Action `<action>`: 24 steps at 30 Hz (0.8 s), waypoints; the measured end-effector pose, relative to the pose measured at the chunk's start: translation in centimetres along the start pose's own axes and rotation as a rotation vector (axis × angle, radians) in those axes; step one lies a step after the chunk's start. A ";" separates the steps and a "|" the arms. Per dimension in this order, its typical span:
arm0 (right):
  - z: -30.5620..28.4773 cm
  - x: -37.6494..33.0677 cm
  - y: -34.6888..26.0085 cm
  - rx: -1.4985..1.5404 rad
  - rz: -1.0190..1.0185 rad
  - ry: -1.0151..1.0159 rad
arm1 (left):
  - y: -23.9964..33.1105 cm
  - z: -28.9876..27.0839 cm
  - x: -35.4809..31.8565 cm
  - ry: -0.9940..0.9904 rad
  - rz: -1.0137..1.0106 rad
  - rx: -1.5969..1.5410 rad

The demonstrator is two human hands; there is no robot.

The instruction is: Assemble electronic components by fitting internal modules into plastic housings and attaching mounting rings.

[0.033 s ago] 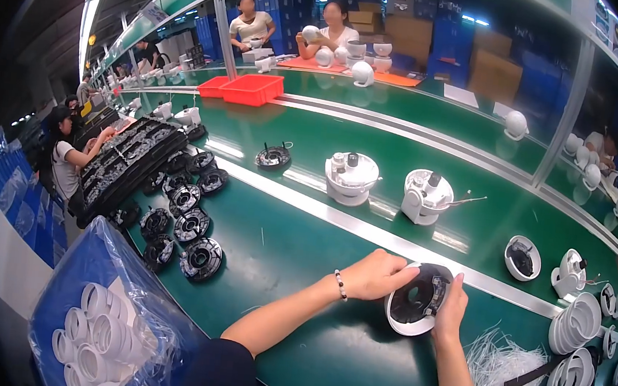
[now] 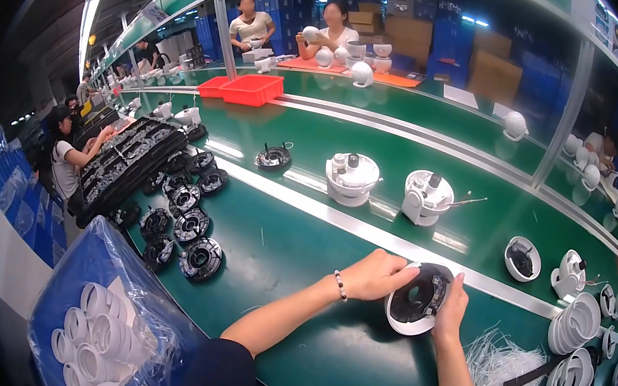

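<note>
Between both hands is a white ring-shaped housing with a black round inner part [image 2: 412,301], tilted so its hollow side faces me. My left hand [image 2: 377,275], a beaded bracelet at its wrist, grips the upper left rim with the thumb over the edge. On the opposite side my right hand [image 2: 451,305] has its fingers wrapped round the rim, thumb near the top. The fingers behind the housing are partly hidden. Beyond it stand two white camera-like assemblies [image 2: 352,180] on the green bench. A black round part [image 2: 274,158] lies to their left.
Several black round parts [image 2: 200,258] lie at the left beside a black tray [image 2: 133,161]. A plastic-lined blue box [image 2: 56,273] holds white rings. White strands [image 2: 503,375] and stacked white rings [image 2: 573,326] are at the right. Co-workers sit across the bench and at far left.
</note>
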State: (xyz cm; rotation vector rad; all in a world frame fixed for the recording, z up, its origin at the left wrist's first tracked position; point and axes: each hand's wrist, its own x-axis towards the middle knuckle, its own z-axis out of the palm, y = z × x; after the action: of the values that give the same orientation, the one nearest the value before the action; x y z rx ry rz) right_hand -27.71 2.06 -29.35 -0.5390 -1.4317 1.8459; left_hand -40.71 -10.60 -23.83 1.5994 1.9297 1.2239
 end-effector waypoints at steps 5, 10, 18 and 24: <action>0.4 0.4 0.2 0.107 0.035 0.074 | 1.8 1.1 -0.9 0.155 -0.124 -0.089; 1.0 0.1 -0.4 0.140 0.047 0.156 | 2.4 1.5 -2.5 0.108 -0.011 -0.032; 1.6 -0.3 -0.8 0.120 0.043 0.119 | 2.6 0.1 -2.8 0.001 -0.062 -0.320; 2.3 -0.8 -1.3 0.162 0.033 0.023 | 2.8 -1.2 -3.1 -0.006 -0.170 -0.349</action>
State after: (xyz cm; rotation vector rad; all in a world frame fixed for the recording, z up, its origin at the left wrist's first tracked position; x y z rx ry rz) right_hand -28.45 0.08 -27.56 -0.5041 -1.2519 1.9552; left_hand -38.93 -13.94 -21.67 1.2348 1.6933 1.3889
